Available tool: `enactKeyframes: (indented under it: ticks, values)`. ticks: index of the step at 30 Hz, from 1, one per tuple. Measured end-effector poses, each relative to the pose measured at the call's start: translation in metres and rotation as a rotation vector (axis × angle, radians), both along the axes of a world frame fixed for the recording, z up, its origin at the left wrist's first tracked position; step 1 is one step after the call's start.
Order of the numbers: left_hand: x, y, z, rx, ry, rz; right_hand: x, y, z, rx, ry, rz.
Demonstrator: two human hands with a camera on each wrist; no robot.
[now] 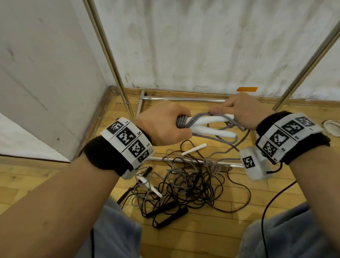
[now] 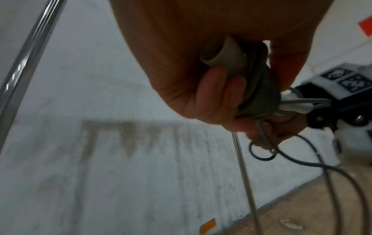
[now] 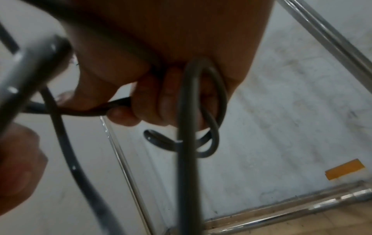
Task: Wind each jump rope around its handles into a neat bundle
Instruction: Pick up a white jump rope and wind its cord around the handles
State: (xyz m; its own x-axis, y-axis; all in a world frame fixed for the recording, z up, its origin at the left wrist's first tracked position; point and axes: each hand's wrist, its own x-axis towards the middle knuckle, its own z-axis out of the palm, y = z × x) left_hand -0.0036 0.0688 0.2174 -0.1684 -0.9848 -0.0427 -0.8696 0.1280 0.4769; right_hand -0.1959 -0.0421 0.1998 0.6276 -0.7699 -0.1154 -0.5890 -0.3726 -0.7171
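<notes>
My left hand grips the wound end of two white handles held side by side, with grey rope coils wrapped round them at my fist. In the left wrist view the coils bulge beside my curled fingers. My right hand pinches the grey rope over the handles' far end; a loop of it hangs below my fingers. The loose grey rope trails down to the floor.
A tangle of black and grey ropes lies on the wooden floor, with black handles and white handles in it. Chrome rack poles and a base bar stand before the white wall. An orange tape strip marks the wall.
</notes>
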Motion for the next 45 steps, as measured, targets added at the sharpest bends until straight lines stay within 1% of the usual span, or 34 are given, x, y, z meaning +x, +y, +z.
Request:
enactKeyframes:
  ticks: [3, 7, 9, 10, 12, 15, 17, 20, 23, 25, 27, 29, 31, 33, 35, 37, 39, 40, 43, 45]
  values:
    - [0.007, 0.0, 0.003, 0.112, -0.133, -0.011, -0.003, 0.004, 0.0, -0.07, 0.121, 0.032]
    - [-0.004, -0.005, -0.005, 0.341, -0.364, 0.038, 0.0, 0.009, 0.004, -0.17, 0.268, 0.072]
    - [-0.009, -0.006, -0.009, 0.385, -0.409, 0.037, 0.001, 0.009, 0.004, -0.221, 0.347, 0.083]
    - [-0.009, -0.006, -0.009, 0.378, -0.398, 0.027, 0.0, 0.008, 0.005, -0.247, 0.37, 0.08]
    - [-0.006, -0.005, -0.005, 0.341, -0.288, 0.001, -0.004, 0.004, 0.007, -0.234, 0.357, 0.05]
    - [0.0, -0.003, 0.003, 0.301, 0.027, -0.011, -0.008, 0.002, 0.008, -0.104, 0.271, 0.022]
    - [0.0, 0.001, 0.005, 0.257, 0.188, 0.017, -0.005, 0.005, 0.006, -0.038, 0.213, 0.03]
    - [-0.002, 0.004, 0.006, 0.176, 0.482, 0.139, 0.006, 0.015, 0.0, 0.097, 0.002, 0.003]
    - [-0.005, 0.003, 0.01, 0.074, 0.757, 0.263, 0.024, 0.027, -0.009, 0.089, -0.053, 0.001]
    - [-0.008, 0.001, 0.011, 0.005, 0.87, 0.316, 0.036, 0.037, -0.014, 0.157, -0.132, 0.01]
    - [-0.009, -0.003, 0.012, -0.056, 0.897, 0.369, 0.044, 0.044, -0.017, 0.179, -0.174, 0.047]
    - [-0.008, -0.007, 0.013, -0.121, 0.847, 0.403, 0.047, 0.046, -0.016, 0.141, -0.149, 0.058]
    - [-0.008, -0.01, 0.012, -0.18, 0.769, 0.436, 0.048, 0.046, -0.014, 0.098, -0.078, 0.058]
    - [-0.008, -0.013, 0.011, -0.224, 0.711, 0.478, 0.046, 0.046, -0.013, 0.013, -0.001, 0.024]
    - [-0.009, -0.015, 0.011, -0.246, 0.699, 0.514, 0.043, 0.049, -0.012, -0.106, -0.033, -0.069]
    - [-0.01, -0.016, 0.013, -0.246, 0.745, 0.525, 0.04, 0.052, -0.01, -0.196, -0.107, -0.147]
    - [-0.012, -0.014, 0.018, -0.201, 0.823, 0.498, 0.04, 0.059, -0.009, -0.262, -0.109, -0.154]
    - [-0.013, -0.012, 0.02, -0.171, 0.873, 0.473, 0.041, 0.063, -0.009, -0.255, -0.121, -0.148]
    - [-0.014, -0.003, 0.029, -0.078, 1.043, 0.372, 0.045, 0.072, -0.006, -0.153, -0.217, -0.131]
    - [-0.012, 0.002, 0.034, -0.055, 1.108, 0.323, 0.046, 0.073, 0.0, -0.115, -0.187, -0.068]
